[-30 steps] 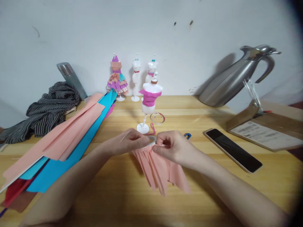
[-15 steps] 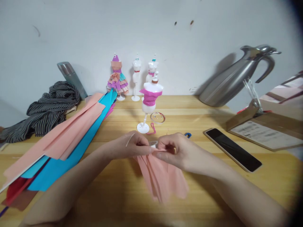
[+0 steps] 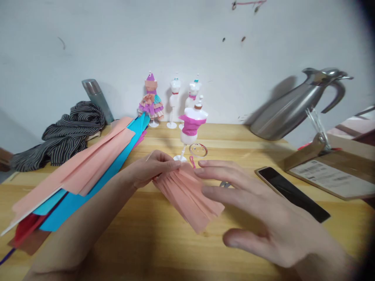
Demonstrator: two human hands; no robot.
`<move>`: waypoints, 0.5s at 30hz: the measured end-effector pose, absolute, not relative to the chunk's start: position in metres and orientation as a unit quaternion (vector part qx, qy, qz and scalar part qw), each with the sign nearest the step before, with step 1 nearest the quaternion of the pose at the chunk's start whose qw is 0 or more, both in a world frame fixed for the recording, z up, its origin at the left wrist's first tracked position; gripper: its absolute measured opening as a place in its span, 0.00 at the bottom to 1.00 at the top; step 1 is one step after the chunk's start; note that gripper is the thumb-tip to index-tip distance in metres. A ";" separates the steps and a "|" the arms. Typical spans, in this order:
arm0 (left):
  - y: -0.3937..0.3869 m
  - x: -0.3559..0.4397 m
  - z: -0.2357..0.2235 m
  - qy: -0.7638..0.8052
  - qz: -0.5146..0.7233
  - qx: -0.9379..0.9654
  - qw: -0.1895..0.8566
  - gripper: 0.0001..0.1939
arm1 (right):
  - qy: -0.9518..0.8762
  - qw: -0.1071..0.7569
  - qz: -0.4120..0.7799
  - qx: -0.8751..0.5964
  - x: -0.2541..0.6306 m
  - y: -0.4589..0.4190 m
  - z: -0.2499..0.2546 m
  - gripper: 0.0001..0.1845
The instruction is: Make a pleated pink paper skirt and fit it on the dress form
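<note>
Pinched in my left hand [image 3: 155, 168] is the gathered top edge of a piece of pleated peach crepe paper [image 3: 191, 199], which fans out down to the right above the table. My right hand [image 3: 258, 210] is off the paper, fingers spread and thumb apart, holding nothing. Behind the paper stands a small white mannequin [image 3: 195, 115] with a magenta wrap [image 3: 191, 127] round its chest. A pink loop [image 3: 192, 161] and a clear round dish [image 3: 198, 150] lie by its base. Scissors [image 3: 225, 184] are partly hidden behind my right fingers.
Long peach and blue paper sheets [image 3: 96, 156] lie at the left, near a striped cloth [image 3: 73, 125] and a flask [image 3: 98, 99]. Several small mannequins [image 3: 175, 88] stand along the wall. A phone [image 3: 293, 193], cardboard box [image 3: 331, 168] and steel jug [image 3: 287, 107] are on the right.
My right hand has let go of the crepe paper, opened and drawn back to the right. The left hand still pinches it, now higher up, and the paper has swung out to the right.
</note>
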State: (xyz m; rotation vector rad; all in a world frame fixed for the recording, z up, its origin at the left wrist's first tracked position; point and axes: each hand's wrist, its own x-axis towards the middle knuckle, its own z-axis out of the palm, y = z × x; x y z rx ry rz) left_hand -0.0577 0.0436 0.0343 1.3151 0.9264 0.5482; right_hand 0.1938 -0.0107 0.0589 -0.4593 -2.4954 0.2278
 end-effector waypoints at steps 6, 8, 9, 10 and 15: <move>0.044 -0.058 0.036 0.401 0.245 0.552 0.689 0.28 | -0.942 0.297 -0.017 -0.154 0.182 -0.004 0.049 0.27; 0.043 -0.056 0.035 0.404 0.243 0.541 0.697 0.28 | -0.925 0.342 -0.056 -0.157 0.178 -0.003 0.042 0.23; 0.042 -0.055 0.034 0.404 0.243 0.534 0.701 0.28 | -0.916 0.363 -0.072 -0.158 0.177 -0.004 0.038 0.21; 0.042 -0.054 0.033 0.406 0.242 0.528 0.705 0.28 | -0.909 0.376 -0.082 -0.159 0.176 -0.005 0.035 0.20; 0.041 -0.050 0.031 0.429 0.266 0.510 0.697 0.29 | -0.912 0.388 -0.066 -0.114 0.178 -0.011 0.023 0.17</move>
